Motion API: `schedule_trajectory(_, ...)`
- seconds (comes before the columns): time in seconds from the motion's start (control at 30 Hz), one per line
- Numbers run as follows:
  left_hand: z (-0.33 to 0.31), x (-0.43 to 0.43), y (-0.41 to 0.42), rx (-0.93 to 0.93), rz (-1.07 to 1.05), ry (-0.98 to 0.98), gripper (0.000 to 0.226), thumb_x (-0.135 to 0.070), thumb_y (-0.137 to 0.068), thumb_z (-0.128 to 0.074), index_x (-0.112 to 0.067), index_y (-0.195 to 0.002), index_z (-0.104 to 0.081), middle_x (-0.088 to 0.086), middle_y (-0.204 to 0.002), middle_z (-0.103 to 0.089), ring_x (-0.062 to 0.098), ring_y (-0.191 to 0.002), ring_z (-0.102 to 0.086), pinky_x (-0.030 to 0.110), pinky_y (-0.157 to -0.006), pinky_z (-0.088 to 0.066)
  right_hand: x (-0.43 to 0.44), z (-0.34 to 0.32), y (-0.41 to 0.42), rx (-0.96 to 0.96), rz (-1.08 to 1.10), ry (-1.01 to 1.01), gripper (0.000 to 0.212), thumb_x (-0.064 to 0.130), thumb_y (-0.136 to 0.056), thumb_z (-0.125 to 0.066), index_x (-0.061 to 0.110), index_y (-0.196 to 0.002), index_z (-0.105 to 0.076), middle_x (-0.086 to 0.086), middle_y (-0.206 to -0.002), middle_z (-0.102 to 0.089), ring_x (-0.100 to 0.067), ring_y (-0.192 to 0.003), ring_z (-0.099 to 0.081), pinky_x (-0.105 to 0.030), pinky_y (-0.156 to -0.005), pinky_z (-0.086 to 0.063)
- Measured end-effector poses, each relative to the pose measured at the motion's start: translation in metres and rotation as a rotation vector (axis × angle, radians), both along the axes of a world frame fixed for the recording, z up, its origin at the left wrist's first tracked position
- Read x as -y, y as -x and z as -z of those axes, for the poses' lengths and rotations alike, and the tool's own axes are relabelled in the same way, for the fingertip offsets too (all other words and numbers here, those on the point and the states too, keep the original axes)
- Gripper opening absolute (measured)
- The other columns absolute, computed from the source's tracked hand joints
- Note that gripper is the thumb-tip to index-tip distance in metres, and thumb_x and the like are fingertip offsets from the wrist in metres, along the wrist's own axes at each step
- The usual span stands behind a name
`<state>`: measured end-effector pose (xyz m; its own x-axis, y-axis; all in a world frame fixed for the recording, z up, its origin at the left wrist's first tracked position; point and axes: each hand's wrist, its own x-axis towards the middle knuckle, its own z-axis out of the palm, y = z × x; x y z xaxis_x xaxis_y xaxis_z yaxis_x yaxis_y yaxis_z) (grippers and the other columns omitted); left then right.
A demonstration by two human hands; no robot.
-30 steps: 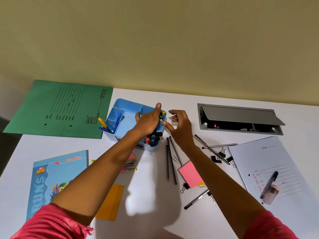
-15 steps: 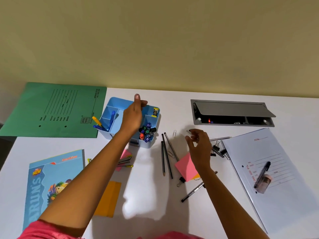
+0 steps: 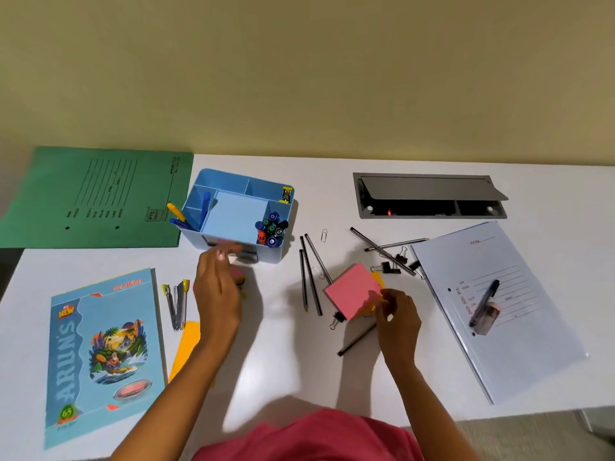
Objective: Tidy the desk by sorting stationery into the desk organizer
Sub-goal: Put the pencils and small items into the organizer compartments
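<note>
Legible print:
- Green file folder (image 3: 100,197), far left: "SPRING FILE" along one edge and a boxed "PTC" mark.
- Blue notebook (image 3: 103,351), near left: "ARUN'S" in big letters, an "ALL NEW" badge and "65" in a green circle.
- White file (image 3: 499,311), right: red heading, roughly "File No."; the rest is too small to read.

Containers:
- The blue desk organizer (image 3: 234,217) stands at the back of the white desk (image 3: 283,367), just right of the folder.
  - Left slots: blue pens (image 3: 204,204) and one yellow pen (image 3: 175,211), leaning out.
  - Right front slot: marker pens (image 3: 271,229) packed upright, caps up.
  - Back right corner: a small yellow-and-black item (image 3: 287,194), not identifiable.
  - The middle tray shows only its bare floor.
- A grey cable box (image 3: 429,197) is sunk into the desk with its flap raised and a red light inside.

Hands:
- Left hand (image 3: 216,294): blurred, fingers loosely extended and holding nothing. The tips are at the organizer's front wall; contact cannot be told.
- Right hand (image 3: 397,321): thumb and fingers pinch the near corner of a pink sticky-note pad (image 3: 354,289), which lies over a yellow pad (image 3: 377,281).

Loose on the desk:
- Black pencils (image 3: 309,274) and a paper clip (image 3: 324,235) between organizer and pad.
- Binder clips (image 3: 392,264) by the white file.
- A metal stapler (image 3: 178,304) beside the notebook.
- An orange sheet (image 3: 189,347) under the left forearm.
- A black pen (image 3: 484,304) on the white file.
</note>
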<state>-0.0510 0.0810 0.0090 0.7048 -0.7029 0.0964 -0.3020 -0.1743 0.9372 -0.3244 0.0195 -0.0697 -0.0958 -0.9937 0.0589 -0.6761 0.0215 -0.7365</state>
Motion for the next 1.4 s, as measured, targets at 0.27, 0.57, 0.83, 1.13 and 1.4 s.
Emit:
schedule_trajectory(0.27, 0.058, -0.081, -0.005, 0.121, -0.028, -0.274, 0.018, -0.005, -0.092, -0.051, -0.012, -0.106, -0.061, -0.001, -0.109, -0.057, 0.02, -0.104, -0.053, 0.029, -0.088, -0.039, -0.031, -0.001, -0.001, -0.033, -0.097, -0.007, 0.022, -0.004, -0.082, -0.064, 0.009, -0.1, -0.063, -0.007, -0.09, -0.06, -0.012, -0.07, -0.055, -0.007, -0.068, -0.038)
schedule_trajectory(0.57, 0.087, -0.105, -0.033, 0.304, -0.116, -0.536, 0.033, -0.006, -0.081, -0.065, -0.005, -0.113, -0.059, 0.015, -0.108, -0.062, 0.035, -0.102, -0.056, 0.046, -0.086, -0.046, -0.07, 0.001, -0.047, 0.012, -0.392, -0.026, 0.023, -0.003, -0.084, -0.063, 0.011, -0.102, -0.063, 0.0, -0.095, -0.059, -0.009, -0.076, -0.059, -0.005, -0.072, -0.041)
schedule_trajectory(0.83, 0.085, -0.044, -0.021, 0.51, 0.099, -0.51, 0.044, 0.0, -0.069, -0.074, 0.0, -0.111, -0.061, 0.02, -0.109, -0.063, 0.039, -0.1, -0.057, 0.045, -0.085, -0.048, -0.076, -0.004, -0.062, -0.012, -0.466, -0.037, 0.025, -0.002, -0.084, -0.062, 0.013, -0.103, -0.062, 0.0, -0.097, -0.058, -0.008, -0.077, -0.058, -0.005, -0.075, -0.04)
schedule_trajectory(1.13, 0.092, -0.04, -0.035, 0.678, 0.17, -0.621, 0.025, 0.004, -0.073, -0.07, -0.008, -0.094, -0.064, 0.013, -0.089, -0.065, 0.036, -0.083, -0.059, 0.042, -0.07, -0.039, -0.076, -0.014, -0.073, 0.026, -0.485, -0.007, 0.026, -0.002, -0.084, -0.062, 0.015, -0.103, -0.062, 0.005, -0.096, -0.057, -0.011, -0.077, -0.059, -0.01, -0.075, -0.044)
schedule_trajectory(1.4, 0.043, -0.057, -0.013, 0.346, 0.292, -0.251, 0.021, -0.019, -0.084, -0.059, -0.021, -0.104, -0.057, 0.0, -0.102, -0.056, 0.026, -0.093, -0.054, 0.046, -0.076, -0.046, -0.07, -0.054, -0.107, 0.333, -0.529, -0.116, 0.033, 0.013, -0.086, -0.069, 0.019, -0.117, -0.059, 0.006, -0.107, -0.062, -0.004, -0.083, -0.065, -0.015, -0.077, -0.051)
